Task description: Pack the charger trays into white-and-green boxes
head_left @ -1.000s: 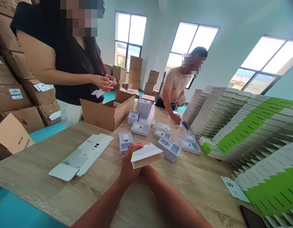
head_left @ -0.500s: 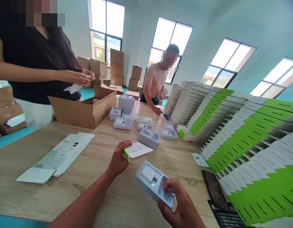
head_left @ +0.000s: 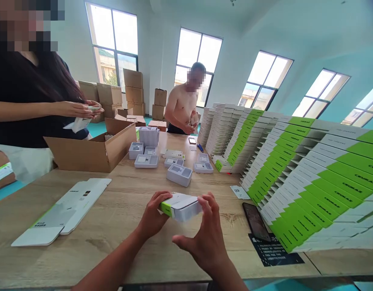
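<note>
In the head view my left hand [head_left: 154, 214] is closed around the left end of a small white and green carton [head_left: 182, 200], lifted over the table. A pale plastic tray [head_left: 186, 213] shows under the carton's white flap, partly inside it. My right hand [head_left: 206, 230] is at the carton's right end with its thumb spread well away; the fingertips are by the flap's corner and seem to touch it. Just beyond stands another pale tray [head_left: 179, 174] with moulded compartments. To the left lie flattened white cartons [head_left: 68, 206] on the wooden table.
High stacks of white and green cartons [head_left: 319, 178] line the right side. A phone [head_left: 255, 220] and a black printed sheet [head_left: 275, 248] lie before them. An open cardboard box [head_left: 83, 155] stands at left, near a person in black. Another person works at the far end.
My right hand has brought the tray over to the carton, where it is now partly inside, and its grip has opened. The far person's hand has lifted off the table.
</note>
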Action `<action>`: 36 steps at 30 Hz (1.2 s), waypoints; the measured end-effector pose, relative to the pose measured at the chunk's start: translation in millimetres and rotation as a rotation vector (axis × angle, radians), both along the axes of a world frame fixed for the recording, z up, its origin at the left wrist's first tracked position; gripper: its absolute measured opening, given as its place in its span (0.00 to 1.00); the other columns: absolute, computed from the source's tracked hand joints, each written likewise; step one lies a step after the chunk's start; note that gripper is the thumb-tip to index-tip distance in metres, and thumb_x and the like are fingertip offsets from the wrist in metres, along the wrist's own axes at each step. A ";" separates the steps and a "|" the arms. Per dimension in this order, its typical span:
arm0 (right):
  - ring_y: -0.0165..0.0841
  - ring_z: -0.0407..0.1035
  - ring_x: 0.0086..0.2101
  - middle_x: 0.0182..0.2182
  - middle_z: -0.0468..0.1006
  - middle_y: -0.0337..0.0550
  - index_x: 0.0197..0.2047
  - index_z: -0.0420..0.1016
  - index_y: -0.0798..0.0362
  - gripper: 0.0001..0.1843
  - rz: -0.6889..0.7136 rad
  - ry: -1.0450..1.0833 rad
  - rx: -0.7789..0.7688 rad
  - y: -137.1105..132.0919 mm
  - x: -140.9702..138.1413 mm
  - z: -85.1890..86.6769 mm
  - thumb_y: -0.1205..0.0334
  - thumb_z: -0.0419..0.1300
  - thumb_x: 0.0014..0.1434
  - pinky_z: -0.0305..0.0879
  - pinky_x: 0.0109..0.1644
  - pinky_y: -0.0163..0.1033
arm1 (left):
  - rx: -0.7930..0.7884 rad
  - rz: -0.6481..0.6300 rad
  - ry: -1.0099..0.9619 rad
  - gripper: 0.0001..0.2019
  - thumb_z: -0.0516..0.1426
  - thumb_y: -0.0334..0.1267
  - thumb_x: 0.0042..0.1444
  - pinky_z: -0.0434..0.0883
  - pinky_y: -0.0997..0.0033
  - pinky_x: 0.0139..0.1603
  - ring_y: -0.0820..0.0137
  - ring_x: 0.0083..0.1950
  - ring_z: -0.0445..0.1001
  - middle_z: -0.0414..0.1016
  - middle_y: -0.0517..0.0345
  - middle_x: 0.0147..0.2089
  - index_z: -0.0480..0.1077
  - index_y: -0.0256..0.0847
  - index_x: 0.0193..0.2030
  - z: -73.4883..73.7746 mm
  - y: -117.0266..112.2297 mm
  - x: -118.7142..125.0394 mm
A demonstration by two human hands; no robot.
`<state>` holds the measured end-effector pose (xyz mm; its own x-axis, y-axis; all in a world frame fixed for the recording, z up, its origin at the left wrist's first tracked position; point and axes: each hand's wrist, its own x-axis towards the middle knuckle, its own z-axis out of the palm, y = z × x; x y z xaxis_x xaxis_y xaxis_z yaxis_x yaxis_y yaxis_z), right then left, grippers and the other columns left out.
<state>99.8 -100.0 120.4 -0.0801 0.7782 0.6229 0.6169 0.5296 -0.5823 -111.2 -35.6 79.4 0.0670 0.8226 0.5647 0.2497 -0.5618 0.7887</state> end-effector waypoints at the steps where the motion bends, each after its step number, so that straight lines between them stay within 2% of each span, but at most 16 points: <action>1: 0.60 0.49 0.70 0.71 0.52 0.58 0.70 0.50 0.44 0.59 0.026 0.059 0.005 0.6 0.9 -2.7 0.42 0.79 0.45 0.55 0.69 0.66 | -0.039 -0.043 -0.008 0.17 0.61 0.30 0.53 0.78 0.54 0.52 0.55 0.51 0.79 0.81 0.49 0.49 0.76 0.43 0.50 4.0 -7.3 2.0; 2: 0.58 0.48 0.71 0.73 0.49 0.58 0.73 0.44 0.42 0.60 0.067 0.122 -0.036 0.1 3.5 -5.4 0.43 0.77 0.49 0.53 0.71 0.65 | -0.076 -0.095 -0.008 0.16 0.60 0.32 0.55 0.80 0.57 0.47 0.56 0.47 0.81 0.82 0.51 0.46 0.76 0.42 0.51 8.1 -16.1 3.8; 4: 0.52 0.58 0.68 0.70 0.58 0.57 0.75 0.40 0.40 0.54 0.157 0.253 -0.213 -4.8 11.8 -12.4 0.47 0.71 0.59 0.58 0.69 0.61 | -0.177 -0.249 -0.022 0.16 0.59 0.36 0.59 0.81 0.61 0.40 0.57 0.42 0.83 0.84 0.53 0.41 0.75 0.42 0.55 14.8 -37.6 6.8; 6: 0.48 0.67 0.62 0.63 0.69 0.55 0.75 0.45 0.41 0.49 0.190 0.355 -0.394 -14.1 21.0 -24.1 0.49 0.69 0.61 0.62 0.67 0.57 | -0.296 -0.398 -0.081 0.19 0.59 0.40 0.63 0.83 0.59 0.42 0.55 0.46 0.84 0.84 0.50 0.46 0.72 0.43 0.60 16.5 -61.5 8.8; 7: 0.48 0.70 0.59 0.61 0.73 0.54 0.74 0.48 0.41 0.48 0.184 0.391 -0.450 -19.8 25.0 -31.8 0.49 0.70 0.60 0.63 0.67 0.56 | -0.331 -0.418 -0.122 0.21 0.60 0.42 0.64 0.83 0.58 0.46 0.54 0.49 0.83 0.83 0.48 0.50 0.70 0.45 0.62 14.9 -73.0 9.3; 8: 0.47 0.71 0.58 0.59 0.75 0.53 0.73 0.51 0.42 0.47 0.167 0.424 -0.476 -25.6 28.6 -40.5 0.49 0.71 0.59 0.63 0.66 0.56 | -0.333 -0.391 -0.159 0.23 0.61 0.42 0.64 0.82 0.57 0.49 0.54 0.53 0.83 0.82 0.47 0.53 0.66 0.47 0.65 11.5 -83.5 9.6; 10: 0.46 0.72 0.57 0.57 0.77 0.52 0.70 0.57 0.41 0.44 0.142 0.487 -0.462 -35.9 34.9 -58.7 0.49 0.74 0.56 0.65 0.65 0.54 | -0.232 -0.239 -0.173 0.26 0.63 0.41 0.65 0.82 0.58 0.54 0.56 0.56 0.82 0.80 0.47 0.57 0.61 0.53 0.67 0.8 -100.8 8.9; 12: 0.46 0.73 0.55 0.55 0.78 0.51 0.64 0.66 0.41 0.38 0.135 0.523 -0.412 -42.7 40.4 -73.6 0.50 0.76 0.54 0.69 0.62 0.52 | -0.094 -0.115 -0.105 0.29 0.63 0.38 0.65 0.82 0.59 0.54 0.58 0.55 0.82 0.78 0.47 0.59 0.58 0.58 0.69 -11.0 -111.9 6.6; 14: 0.46 0.75 0.53 0.52 0.81 0.49 0.56 0.75 0.41 0.30 0.157 0.505 -0.356 -45.1 45.0 -80.0 0.51 0.77 0.52 0.71 0.60 0.51 | 0.014 -0.086 0.012 0.30 0.62 0.37 0.66 0.83 0.60 0.54 0.59 0.56 0.82 0.76 0.47 0.62 0.58 0.59 0.70 -18.2 -117.0 2.7; 17: 0.46 0.77 0.50 0.48 0.84 0.48 0.50 0.83 0.40 0.19 0.243 0.385 -0.279 -42.5 47.9 -69.6 0.54 0.76 0.54 0.74 0.57 0.50 | 0.131 -0.101 0.212 0.30 0.61 0.33 0.66 0.80 0.64 0.57 0.59 0.60 0.79 0.75 0.48 0.63 0.59 0.58 0.71 -13.5 -117.0 -5.6; 21: 0.41 0.78 0.41 0.45 0.83 0.48 0.50 0.84 0.40 0.13 0.423 0.152 -0.187 -38.2 46.5 -38.9 0.61 0.69 0.62 0.76 0.43 0.44 | 0.157 -0.175 0.421 0.23 0.58 0.31 0.68 0.79 0.71 0.56 0.63 0.58 0.80 0.76 0.50 0.60 0.66 0.54 0.66 13.3 -115.9 -14.6; 24: 0.43 0.76 0.47 0.53 0.79 0.50 0.50 0.84 0.41 0.13 0.453 0.043 -0.093 -37.7 46.7 -27.0 0.63 0.67 0.64 0.75 0.48 0.48 | 0.178 -0.155 0.507 0.15 0.56 0.32 0.69 0.80 0.72 0.51 0.65 0.52 0.82 0.77 0.48 0.58 0.70 0.49 0.60 29.3 -118.7 -15.7; 26: 0.46 0.73 0.53 0.56 0.77 0.50 0.51 0.83 0.40 0.15 0.425 0.009 0.012 -38.1 47.5 -26.5 0.66 0.67 0.63 0.73 0.53 0.52 | 0.220 -0.118 0.512 0.14 0.55 0.30 0.69 0.80 0.71 0.50 0.66 0.48 0.82 0.76 0.46 0.59 0.72 0.47 0.57 32.0 -120.4 -14.1; 30: 0.41 0.75 0.46 0.45 0.83 0.44 0.57 0.75 0.36 0.26 0.433 -0.033 0.194 -41.8 47.7 -25.6 0.74 0.65 0.62 0.73 0.53 0.51 | 0.303 -0.139 0.405 0.15 0.56 0.23 0.66 0.78 0.62 0.60 0.62 0.60 0.78 0.79 0.48 0.57 0.69 0.46 0.53 26.8 -122.0 -11.1; 33: 0.41 0.76 0.43 0.42 0.84 0.44 0.53 0.76 0.39 0.18 0.450 -0.107 0.162 -48.0 44.9 -12.2 0.68 0.66 0.64 0.74 0.50 0.49 | 0.330 -0.155 0.422 0.17 0.56 0.22 0.64 0.77 0.59 0.61 0.60 0.64 0.76 0.80 0.49 0.56 0.69 0.48 0.54 30.8 -125.7 -10.3; 36: 0.43 0.76 0.49 0.48 0.82 0.49 0.42 0.78 0.45 0.03 0.445 -0.064 -0.040 -53.2 39.6 5.5 0.57 0.66 0.66 0.75 0.49 0.47 | 0.209 -0.117 0.450 0.09 0.59 0.30 0.65 0.80 0.64 0.54 0.59 0.59 0.79 0.79 0.48 0.59 0.73 0.47 0.49 44.1 -132.8 -6.1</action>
